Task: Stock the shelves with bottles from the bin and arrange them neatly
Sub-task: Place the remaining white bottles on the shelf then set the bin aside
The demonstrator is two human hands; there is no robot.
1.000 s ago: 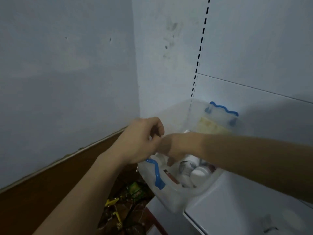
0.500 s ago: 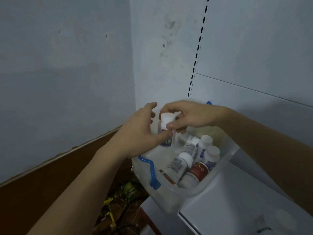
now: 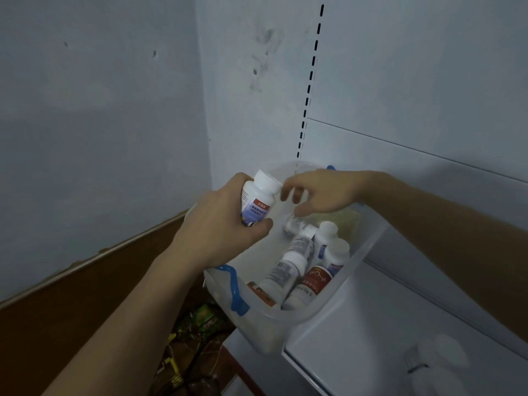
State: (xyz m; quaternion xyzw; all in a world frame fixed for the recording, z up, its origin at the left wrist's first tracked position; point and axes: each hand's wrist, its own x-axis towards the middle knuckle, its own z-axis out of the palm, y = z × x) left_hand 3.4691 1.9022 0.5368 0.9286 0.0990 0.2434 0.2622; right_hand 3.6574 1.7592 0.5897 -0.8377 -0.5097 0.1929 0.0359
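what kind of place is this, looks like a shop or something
Probably a pharmacy or shop stockroom: a white slotted shelf upright, a white metal shelf, and a clear plastic bin of white labelled pill bottles.

The left hand (image 3: 225,224) covers the lower part of the held bottle (image 3: 258,200), and its label print is too small to read. The near wall of the bin (image 3: 274,324) hides the bottoms of the bottles inside. A blurred white object (image 3: 437,358) lies on the shelf (image 3: 357,338); I cannot identify it.
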